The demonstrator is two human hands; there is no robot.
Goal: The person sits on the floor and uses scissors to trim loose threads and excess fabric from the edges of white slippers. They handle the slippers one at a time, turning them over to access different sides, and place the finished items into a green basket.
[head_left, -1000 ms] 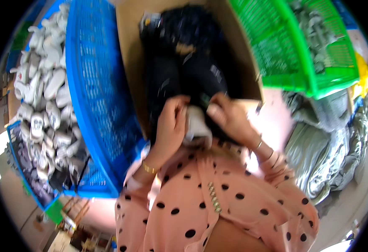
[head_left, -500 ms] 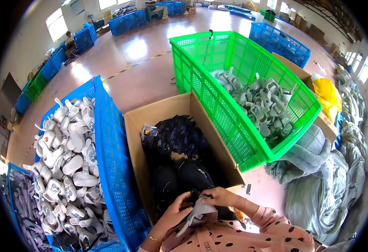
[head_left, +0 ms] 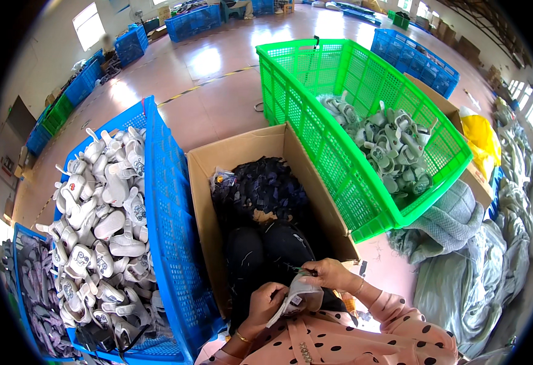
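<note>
Left hand (head_left: 267, 306) is pinched on a pale shoe (head_left: 309, 297) slanted toward right hand (head_left: 329, 275), whose grip is unclear, near the box (head_left: 237, 145).

I read the held shoe (head_left: 308, 294) as pale grey. The shirt (head_left: 364, 336) reaches me as salmon pink with black polka dots; the trousers (head_left: 245, 252) are black with thin white streaks. I make out dark navy fabric scraps (head_left: 270, 187), a brown carton (head_left: 236, 147), off-white shoes (head_left: 113, 226) with dark printed motifs, a bright green crate (head_left: 330, 173) and yellow-and-black striped floor tape (head_left: 208, 86).
</note>
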